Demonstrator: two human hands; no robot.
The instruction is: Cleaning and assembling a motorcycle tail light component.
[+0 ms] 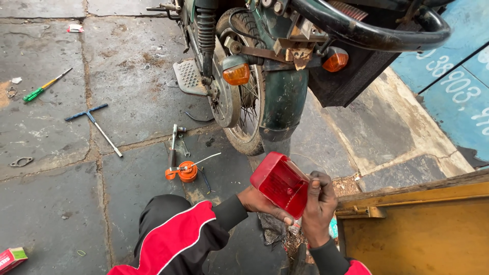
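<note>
- Fingers (pixel 311 184) of the right hand (pixel 320 206) curl over the right edge of the red tail-light lens (pixel 279 183), closed on it, while the left hand (pixel 260 202) cups it from below with the thumb along the lower edge; both hands grip the one part.
- Held in the air above the stone floor (pixel 51 132), the lens sits just behind the motorcycle's rear mudguard (pixel 284 102), hollow side turned up toward the camera.
- Judging from this hold, a light, even grip on the rims suits brittle plastic best, keeping pressure off the thin walls.
- Above the mudguard, the two orange indicators (pixel 237 74) flank the bare bracket (pixel 295 53).
- Near the rear wheel (pixel 243 109), an orange oil can (pixel 184 171) and a ratchet handle (pixel 173 145) lie on the floor.
- Farther toward the floor's left edge lie a T-handle wrench (pixel 94 125) and a green-handled screwdriver (pixel 43 87).
- A yellow wooden panel (pixel 423 234) stands at the right.
</note>
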